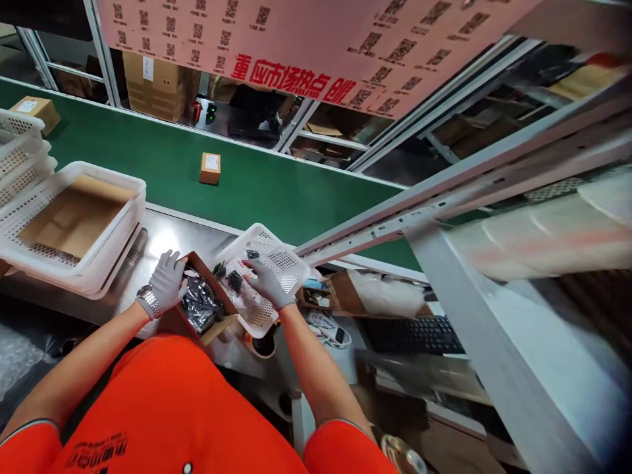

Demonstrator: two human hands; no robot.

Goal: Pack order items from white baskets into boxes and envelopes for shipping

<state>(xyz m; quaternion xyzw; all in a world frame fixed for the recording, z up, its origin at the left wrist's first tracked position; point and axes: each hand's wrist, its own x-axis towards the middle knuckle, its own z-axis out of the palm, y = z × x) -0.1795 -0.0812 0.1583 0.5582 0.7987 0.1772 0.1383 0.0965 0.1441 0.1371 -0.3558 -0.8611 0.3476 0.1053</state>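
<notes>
My left hand [168,280], in a grey glove with a metal watch at the wrist, lies against the left side of an open cardboard box [222,291]. Its fingers are stretched out. Inside the box is a shiny black plastic-wrapped bundle [201,306]. To the right of the box, a white perforated basket [291,268] sits tilted, with small dark items [235,282] and clear plastic bags [250,304] in it. My right hand [266,284], also gloved, reaches over this basket, thumb and forefinger apart beside the small items. I see nothing held in it.
A green conveyor belt [276,197] runs behind the bench, carrying a small carton [210,168]. Stacked white baskets [141,191] stand at the left. A metal frame post [474,329] rises close on the right, near a keyboard [415,334]. A pink board [306,39] hangs overhead.
</notes>
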